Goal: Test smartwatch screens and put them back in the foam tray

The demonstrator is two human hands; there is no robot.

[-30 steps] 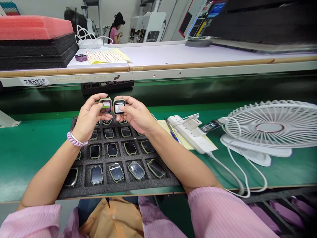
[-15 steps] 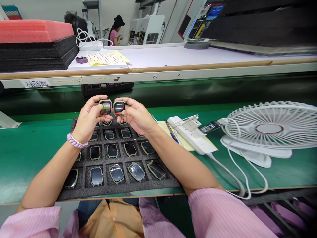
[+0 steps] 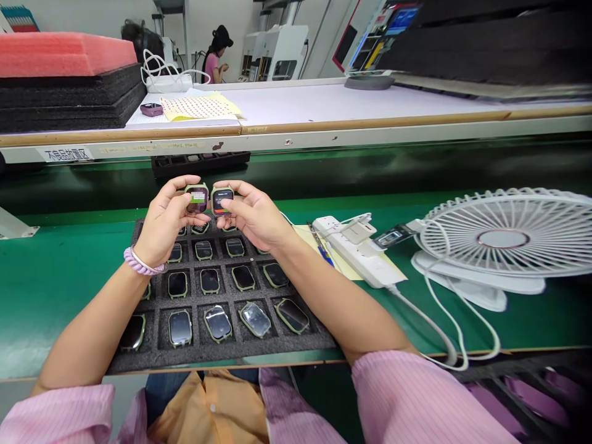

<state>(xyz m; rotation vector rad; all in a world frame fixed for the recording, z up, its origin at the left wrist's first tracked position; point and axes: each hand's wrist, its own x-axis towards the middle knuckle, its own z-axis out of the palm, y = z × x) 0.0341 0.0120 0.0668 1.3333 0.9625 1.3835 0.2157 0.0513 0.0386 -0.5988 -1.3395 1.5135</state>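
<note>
My left hand [image 3: 172,213] is closed on a green-framed smartwatch [image 3: 198,198], its lit screen showing a green and white pattern. Beside it, my right hand [image 3: 252,216] grips a second green smartwatch [image 3: 221,196] with a dark lit screen and a red bar low down. The right thumb lies over that screen. Both watches are strapless and held up side by side with a small gap. Below them a black foam tray [image 3: 194,356] holds several more green watches in its compartments, screens up and dark in the near rows. My hands and forearms hide parts of the tray.
Right of the tray lie a white power strip [image 3: 370,265] with cables, a pen [image 3: 324,250] and a white fan [image 3: 504,240]. A shelf [image 3: 296,105] crosses behind, bearing red and black foam [image 3: 69,58]. Another person [image 3: 216,55] sits farther back.
My right thumb has shifted left and up onto the middle of the right watch's screen. The left watch's screen pattern has changed a little. Both hands otherwise stay in place.
</note>
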